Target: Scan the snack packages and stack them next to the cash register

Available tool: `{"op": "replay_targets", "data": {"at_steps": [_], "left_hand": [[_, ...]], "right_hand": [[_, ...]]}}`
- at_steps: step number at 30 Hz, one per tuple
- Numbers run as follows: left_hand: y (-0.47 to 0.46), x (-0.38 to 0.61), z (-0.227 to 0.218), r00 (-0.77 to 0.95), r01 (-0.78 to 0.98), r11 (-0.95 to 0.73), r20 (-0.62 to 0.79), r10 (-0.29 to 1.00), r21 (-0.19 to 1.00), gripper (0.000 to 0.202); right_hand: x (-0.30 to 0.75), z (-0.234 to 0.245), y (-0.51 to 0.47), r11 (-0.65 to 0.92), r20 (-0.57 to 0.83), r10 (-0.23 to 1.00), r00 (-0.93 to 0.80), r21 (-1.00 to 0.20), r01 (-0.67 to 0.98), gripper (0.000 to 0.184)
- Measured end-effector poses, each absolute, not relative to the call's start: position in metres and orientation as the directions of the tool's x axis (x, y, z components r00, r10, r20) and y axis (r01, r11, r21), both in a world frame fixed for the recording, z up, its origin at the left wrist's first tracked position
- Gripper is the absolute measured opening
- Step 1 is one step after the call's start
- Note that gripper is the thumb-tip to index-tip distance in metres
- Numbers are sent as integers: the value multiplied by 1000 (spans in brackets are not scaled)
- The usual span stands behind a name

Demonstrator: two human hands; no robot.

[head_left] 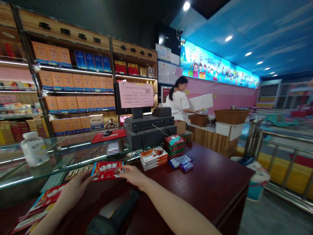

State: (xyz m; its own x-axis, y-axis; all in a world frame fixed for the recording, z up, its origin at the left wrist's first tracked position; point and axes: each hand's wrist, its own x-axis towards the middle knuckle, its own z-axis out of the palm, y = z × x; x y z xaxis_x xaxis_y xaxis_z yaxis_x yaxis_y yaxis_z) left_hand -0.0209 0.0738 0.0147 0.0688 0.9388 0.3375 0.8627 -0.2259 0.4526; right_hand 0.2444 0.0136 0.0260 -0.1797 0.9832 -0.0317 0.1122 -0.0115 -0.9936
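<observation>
A flat red snack packet [107, 170] with blue ends and white lettering is held up over the dark red counter. My right hand [133, 175] pinches its right end. The fingers of my left hand [77, 186] grip its left end. Below my hands lies a dark handheld barcode scanner [117, 215], partly cut off by the frame. More red packets [36, 209] lie at the lower left, partly behind my left forearm. Beyond my right hand are a stack of white and orange boxes [154, 157], a pile of red and green packets [175, 146] and blue-purple packs [181, 162].
A cash register with a monitor [135, 101] stands behind the stacks. The glass display counter [68, 148] bears a white jar [34, 149] at left. A person in a white top [178, 101] stands beyond. A metal railing [283, 153] runs along the right.
</observation>
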Motion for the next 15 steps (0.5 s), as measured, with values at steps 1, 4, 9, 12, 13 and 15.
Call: {"op": "replay_targets", "data": {"at_steps": [1, 4, 9, 12, 13, 15], "left_hand": [[72, -15, 13, 79, 837, -232, 310, 947, 495, 58], [65, 1, 10, 43, 764, -218, 290, 956, 607, 60], [51, 18, 9, 99, 483, -288, 276, 956, 827, 76], [46, 22, 5, 73, 380, -287, 281, 957, 879, 87], [45, 23, 2, 64, 364, -284, 281, 958, 887, 88], [43, 22, -3, 22, 341, -290, 300, 954, 894, 85]], "right_hand": [[250, 27, 11, -7, -25, 984, -177, -994, 106, 47], [264, 27, 5, 0, -13, 990, -143, -996, 93, 47], [279, 15, 7, 62, 54, 991, -124, -996, 57, 51], [280, 1, 13, 138, 132, 983, -125, -990, 35, 57], [280, -3, 14, 162, 158, 981, -112, -986, 33, 59], [279, -11, 17, 205, 201, 973, -113, -978, 25, 61]]}}
